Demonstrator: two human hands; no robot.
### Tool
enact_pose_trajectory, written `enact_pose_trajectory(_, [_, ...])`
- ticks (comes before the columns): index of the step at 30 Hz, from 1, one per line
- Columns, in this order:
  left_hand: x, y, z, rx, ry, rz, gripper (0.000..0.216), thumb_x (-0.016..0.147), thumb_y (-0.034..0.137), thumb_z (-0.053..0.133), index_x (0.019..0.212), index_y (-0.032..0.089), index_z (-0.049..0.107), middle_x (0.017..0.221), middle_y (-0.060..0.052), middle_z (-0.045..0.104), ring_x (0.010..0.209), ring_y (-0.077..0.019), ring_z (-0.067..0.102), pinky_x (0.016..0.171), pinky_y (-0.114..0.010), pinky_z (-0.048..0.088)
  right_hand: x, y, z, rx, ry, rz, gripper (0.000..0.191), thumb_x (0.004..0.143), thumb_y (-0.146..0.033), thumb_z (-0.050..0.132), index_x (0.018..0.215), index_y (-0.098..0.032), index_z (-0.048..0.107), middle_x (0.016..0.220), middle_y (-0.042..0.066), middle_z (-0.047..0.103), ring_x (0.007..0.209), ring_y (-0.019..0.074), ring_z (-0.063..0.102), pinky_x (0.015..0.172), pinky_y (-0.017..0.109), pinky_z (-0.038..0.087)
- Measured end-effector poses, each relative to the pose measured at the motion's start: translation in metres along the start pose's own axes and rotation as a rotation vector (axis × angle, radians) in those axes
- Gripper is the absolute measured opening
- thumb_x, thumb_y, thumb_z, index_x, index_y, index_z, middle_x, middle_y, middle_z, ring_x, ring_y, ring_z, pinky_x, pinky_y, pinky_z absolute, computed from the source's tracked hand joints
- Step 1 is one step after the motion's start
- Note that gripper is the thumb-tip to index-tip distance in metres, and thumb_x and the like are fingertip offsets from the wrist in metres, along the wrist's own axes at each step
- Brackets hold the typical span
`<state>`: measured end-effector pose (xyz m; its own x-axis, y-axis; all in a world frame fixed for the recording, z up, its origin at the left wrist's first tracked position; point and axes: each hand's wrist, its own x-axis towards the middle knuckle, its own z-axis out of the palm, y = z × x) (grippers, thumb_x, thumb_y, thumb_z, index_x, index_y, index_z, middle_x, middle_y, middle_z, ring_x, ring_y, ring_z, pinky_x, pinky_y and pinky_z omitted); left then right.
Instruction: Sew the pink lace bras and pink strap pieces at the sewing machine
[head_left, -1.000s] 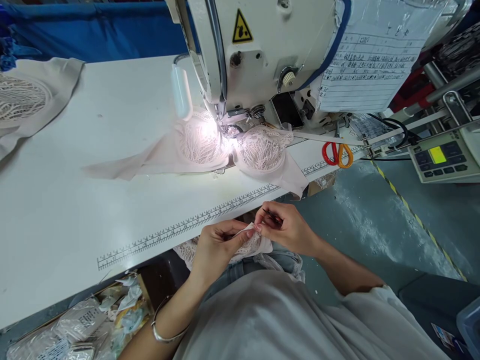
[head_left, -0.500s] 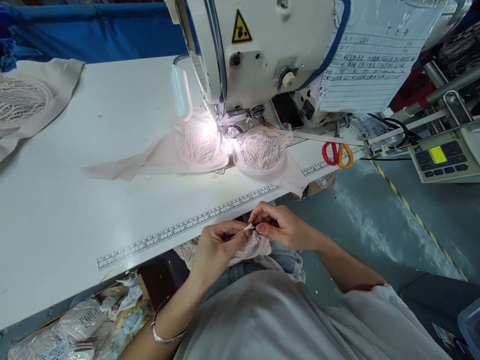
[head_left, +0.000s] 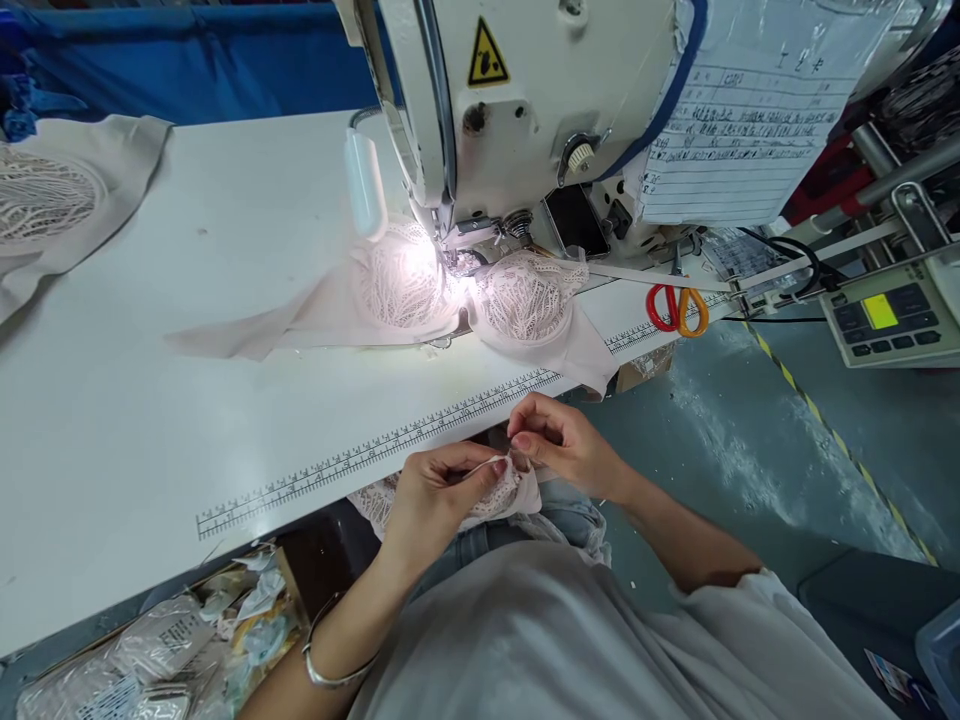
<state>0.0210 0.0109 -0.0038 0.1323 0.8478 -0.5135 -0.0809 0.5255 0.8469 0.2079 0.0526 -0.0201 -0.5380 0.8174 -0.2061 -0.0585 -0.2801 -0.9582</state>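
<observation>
Over my lap, just below the table edge, lies a pale pink lace bra [head_left: 517, 497]. My left hand [head_left: 435, 495] pinches its edge between thumb and fingers. Close by on the right, my right hand [head_left: 566, 445] has its thumb and fingers pressed together, a little off that edge; whatever is between the fingertips is too small to make out. Another pale pink lace bra [head_left: 525, 300] lies spread under the needle area of the sewing machine [head_left: 517, 130], lit by its lamp.
Red and orange handled scissors [head_left: 677, 308] rest at the table's right, beside a printed ruler strip [head_left: 375, 450]. A further lace piece [head_left: 97, 190] lies at far left. A control panel [head_left: 892, 312] stands at right; a box of plastic packets [head_left: 165, 640] sits below.
My right hand has moved slightly up and right, away from the bra's edge, its fingers still pinched. My left hand keeps its grip in the same place.
</observation>
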Motion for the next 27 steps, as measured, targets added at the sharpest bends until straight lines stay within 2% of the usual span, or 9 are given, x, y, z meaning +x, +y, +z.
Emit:
enact_pose_trajectory(4, [-0.003,0.001,-0.001,-0.020,0.052,0.011,0.020,0.074,0.037,0.082,0.077,0.017,0.081,0.067,-0.004,0.073,0.056,-0.0088,0.054,0.051,-0.017,0.040,-0.005,0.006,-0.013,-0.084,0.017,-0.094,0.052,0.089,-0.071,0.055,0.086,-0.019,0.059,0.058,-0.007,0.040,0.050,0.0089,0.032,0.049,0.024,0.030])
enact_pose_trajectory(10, [-0.006,0.002,-0.004,-0.107,0.076,-0.003,0.023,0.073,0.040,0.083,0.078,0.017,0.081,0.064,-0.004,0.072,0.052,-0.0077,0.054,0.049,-0.017,0.041,-0.013,0.024,-0.030,-0.534,-0.284,0.038,0.041,0.090,-0.055,0.066,0.093,-0.015,0.072,0.059,-0.005,0.051,0.050,0.0080,0.035,0.051,0.023,0.027])
enact_pose_trajectory(12, [-0.004,0.001,-0.004,-0.121,0.094,-0.004,0.024,0.073,0.040,0.084,0.079,0.017,0.081,0.064,-0.003,0.073,0.052,-0.0084,0.055,0.048,-0.017,0.042,-0.015,0.027,-0.031,-0.576,-0.373,0.034,0.042,0.090,-0.055,0.065,0.081,-0.014,0.071,0.062,-0.003,0.052,0.054,0.0089,0.040,0.053,0.023,0.030])
enact_pose_trajectory(17, [-0.002,-0.003,-0.011,-0.010,0.093,0.128,0.017,0.079,0.037,0.081,0.084,0.021,0.081,0.084,-0.006,0.078,0.073,-0.0148,0.068,0.066,-0.021,0.053,-0.019,0.011,-0.031,-0.379,-0.522,-0.334,0.052,0.096,-0.054,0.054,0.060,-0.017,0.055,0.078,0.006,0.055,0.072,0.0141,0.053,0.069,0.029,0.045])
enact_pose_trajectory(19, [-0.003,-0.006,-0.014,0.063,0.041,0.259,0.019,0.086,0.034,0.074,0.102,0.025,0.079,0.110,-0.006,0.077,0.097,-0.0184,0.070,0.085,-0.025,0.055,-0.023,-0.001,-0.034,-0.266,-0.600,-0.394,0.047,0.099,-0.048,0.053,0.062,-0.019,0.049,0.070,0.002,0.051,0.064,0.0111,0.050,0.063,0.026,0.043])
enact_pose_trajectory(21, [-0.002,-0.010,-0.016,0.091,-0.023,0.373,0.030,0.095,0.029,0.061,0.124,0.029,0.070,0.133,-0.006,0.067,0.119,-0.0202,0.064,0.104,-0.031,0.050,-0.027,-0.010,-0.038,-0.169,-0.635,-0.362,0.041,0.100,-0.040,0.053,0.066,-0.020,0.045,0.060,-0.004,0.043,0.051,0.0072,0.042,0.051,0.021,0.035])
enact_pose_trajectory(23, [0.002,-0.017,-0.014,0.111,-0.138,0.415,0.039,0.101,0.025,0.048,0.138,0.030,0.057,0.143,-0.007,0.059,0.131,-0.0208,0.057,0.112,-0.037,0.045,-0.031,-0.014,-0.039,-0.090,-0.628,-0.339,0.040,0.100,-0.041,0.053,0.068,-0.021,0.044,0.055,-0.006,0.039,0.045,0.0059,0.039,0.046,0.020,0.031])
enact_pose_trajectory(25, [0.009,-0.026,-0.010,0.230,-0.370,0.420,0.047,0.100,0.023,0.047,0.146,0.030,0.049,0.150,-0.009,0.052,0.138,-0.0240,0.049,0.116,-0.043,0.041,-0.031,-0.014,-0.036,-0.058,-0.634,-0.344,0.046,0.099,-0.054,0.051,0.066,-0.022,0.044,0.053,-0.005,0.043,0.044,0.0071,0.043,0.047,0.020,0.035])
enact_pose_trajectory(27, [0.015,-0.034,-0.009,0.420,-0.602,0.439,0.054,0.094,0.028,0.057,0.148,0.029,0.048,0.156,-0.010,0.045,0.145,-0.0291,0.041,0.120,-0.049,0.035,-0.029,-0.011,-0.030,-0.089,-0.684,-0.356,0.055,0.094,-0.069,0.047,0.063,-0.023,0.045,0.052,-0.002,0.048,0.047,0.0096,0.049,0.052,0.022,0.040])
